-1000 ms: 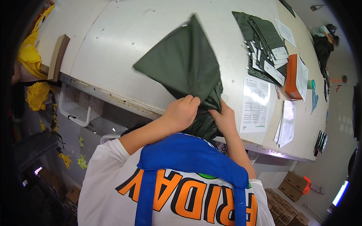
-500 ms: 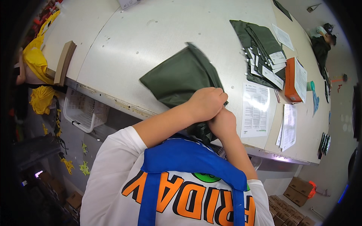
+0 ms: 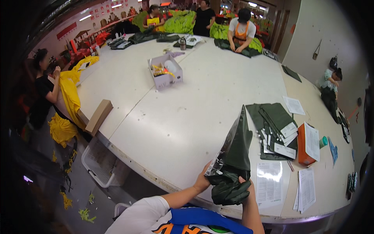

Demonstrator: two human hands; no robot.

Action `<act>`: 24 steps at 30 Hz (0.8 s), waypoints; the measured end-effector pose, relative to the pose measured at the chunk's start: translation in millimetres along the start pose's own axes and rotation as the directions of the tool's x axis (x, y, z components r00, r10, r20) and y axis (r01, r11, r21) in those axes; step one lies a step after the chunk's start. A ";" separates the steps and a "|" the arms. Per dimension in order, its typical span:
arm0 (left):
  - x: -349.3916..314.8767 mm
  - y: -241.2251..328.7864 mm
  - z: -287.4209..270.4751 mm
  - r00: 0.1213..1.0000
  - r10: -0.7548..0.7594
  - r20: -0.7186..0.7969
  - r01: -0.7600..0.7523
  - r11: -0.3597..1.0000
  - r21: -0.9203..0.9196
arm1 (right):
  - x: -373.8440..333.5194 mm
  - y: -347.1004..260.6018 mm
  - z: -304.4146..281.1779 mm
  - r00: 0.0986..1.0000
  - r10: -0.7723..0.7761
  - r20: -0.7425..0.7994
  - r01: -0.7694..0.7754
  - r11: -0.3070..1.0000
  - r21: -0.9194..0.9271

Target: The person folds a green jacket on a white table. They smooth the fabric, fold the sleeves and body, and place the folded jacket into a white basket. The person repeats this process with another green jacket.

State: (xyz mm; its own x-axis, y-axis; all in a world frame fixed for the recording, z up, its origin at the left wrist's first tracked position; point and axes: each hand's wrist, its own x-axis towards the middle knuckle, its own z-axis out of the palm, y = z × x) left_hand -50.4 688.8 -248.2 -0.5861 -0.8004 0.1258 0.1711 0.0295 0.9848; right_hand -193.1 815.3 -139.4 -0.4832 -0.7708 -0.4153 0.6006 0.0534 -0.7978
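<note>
Both my hands hold a piece of dark green fabric (image 3: 238,152) above the near edge of the table. Its upper part rises to a point, and a shiny clear-looking strip runs down its left side. The lower part is bunched into folds. My left hand (image 3: 201,181) is closed on the left edge, its fingers partly hidden behind the material. My right hand (image 3: 248,188) grips the bunched lower right side, thumb on top. To the right lies a pile of dark green fabric pieces (image 3: 269,117) with white tags on them.
A white table (image 3: 187,105) fills the middle. On it are a white box (image 3: 166,80) of small items, an orange box (image 3: 306,154), printed sheets (image 3: 269,181) and a brown cardboard piece (image 3: 99,116). A white basket (image 3: 93,173) is below the left edge. Several people work around the table.
The view has lifted, bringing the far side of the table and several people into sight. My hands have moved apart from their close pinch, and the fabric now stands upright and pointed.
</note>
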 end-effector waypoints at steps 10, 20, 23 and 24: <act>6.4 28.9 2.8 0.956 0.294 0.003 -0.273 0.882 0.385 | 20.1 3.0 -9.3 0.983 -0.166 -0.078 0.140 0.954 -0.266; -41.2 39.3 0.0 0.998 0.030 0.059 -0.051 0.921 0.386 | 32.5 14.0 -26.2 0.937 -0.293 -0.190 0.269 0.953 -0.143; -60.4 49.7 11.6 0.993 -0.075 0.092 0.032 0.915 0.401 | 66.8 39.8 -66.9 0.840 -0.518 -0.163 0.391 0.785 -0.480; -64.5 28.6 7.7 0.974 -0.175 0.145 0.093 0.889 0.449 | 88.9 58.8 -101.2 0.818 -0.560 -0.133 0.353 0.671 -0.652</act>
State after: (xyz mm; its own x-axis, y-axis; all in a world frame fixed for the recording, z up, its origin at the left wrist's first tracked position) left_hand -13.8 746.0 -227.2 -0.7157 -0.6976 -0.0323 -0.2580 0.2210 0.9405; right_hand -265.2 814.2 -267.5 -0.8162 -0.5757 0.0488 -0.1831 0.1777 -0.9669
